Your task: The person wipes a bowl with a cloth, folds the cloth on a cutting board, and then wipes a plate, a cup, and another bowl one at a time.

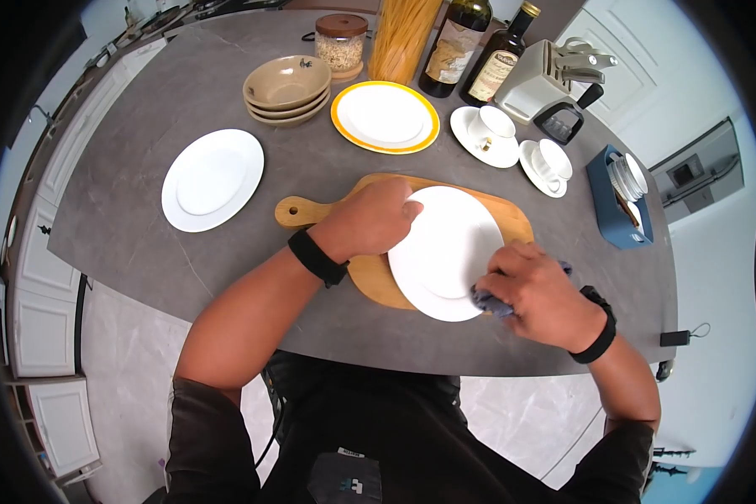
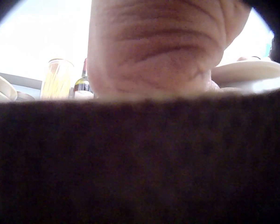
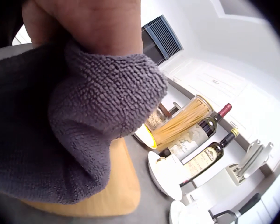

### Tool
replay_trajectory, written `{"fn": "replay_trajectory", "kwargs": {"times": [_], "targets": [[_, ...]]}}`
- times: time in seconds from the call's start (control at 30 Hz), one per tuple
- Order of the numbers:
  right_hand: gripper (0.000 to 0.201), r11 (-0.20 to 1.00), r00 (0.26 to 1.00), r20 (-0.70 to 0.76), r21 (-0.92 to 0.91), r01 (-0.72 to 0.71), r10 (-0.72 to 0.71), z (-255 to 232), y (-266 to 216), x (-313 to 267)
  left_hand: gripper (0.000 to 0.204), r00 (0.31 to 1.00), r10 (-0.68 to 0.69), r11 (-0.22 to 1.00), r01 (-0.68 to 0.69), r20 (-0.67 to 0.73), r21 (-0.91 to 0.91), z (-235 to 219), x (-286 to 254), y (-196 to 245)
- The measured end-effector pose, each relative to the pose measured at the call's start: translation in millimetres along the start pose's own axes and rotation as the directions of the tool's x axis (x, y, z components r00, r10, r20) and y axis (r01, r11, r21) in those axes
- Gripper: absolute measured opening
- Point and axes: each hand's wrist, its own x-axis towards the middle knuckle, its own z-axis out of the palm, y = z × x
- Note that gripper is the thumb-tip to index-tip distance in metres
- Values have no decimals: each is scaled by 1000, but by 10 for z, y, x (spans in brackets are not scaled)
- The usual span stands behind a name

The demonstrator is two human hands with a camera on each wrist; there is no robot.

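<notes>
A white plate (image 1: 445, 244) is held over the wooden cutting board (image 1: 512, 220) in the head view. My left hand (image 1: 374, 217) grips its upper left rim, the thumb lying over the edge. At the lower right rim my right hand (image 1: 533, 290) holds a bunched grey towel (image 1: 493, 302) against the plate. The right wrist view shows the towel (image 3: 107, 102) large, its thick terry folds hanging from the hand. In the left wrist view the heel of the left hand (image 2: 158, 46) and a dark band fill most of the picture.
Another white plate (image 1: 213, 181) lies to the left. Behind the board stand stacked bowls (image 1: 287, 84), a yellow-rimmed plate (image 1: 385, 118), cups on saucers (image 1: 491, 126), a pasta jar (image 1: 399, 42) and two bottles (image 1: 500, 59). A blue bin (image 1: 617, 206) with dishes stands right, near a knife block (image 1: 529, 80).
</notes>
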Motion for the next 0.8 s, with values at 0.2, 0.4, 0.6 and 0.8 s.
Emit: {"fn": "replay_trajectory", "kwargs": {"times": [0.2, 0.4, 0.6, 0.8], "targets": [[32, 989, 981, -146, -49, -138, 130, 146, 333, 129, 37, 1000, 3, 1000, -3, 1, 10, -25, -16, 32], [39, 979, 909, -365, 70, -189, 202, 409, 395, 631, 33, 992, -102, 993, 106, 74, -45, -34, -22, 86], [55, 979, 936, -343, 203, -11, 82, 454, 64, 597, 32, 999, 22, 1000, -21, -33, 18, 16, -51, 26], [72, 957, 979, -191, 265, 121, -71, 346, 12, 129, 32, 998, -28, 1000, 28, -63, 6, 23, -72, 91]]}}
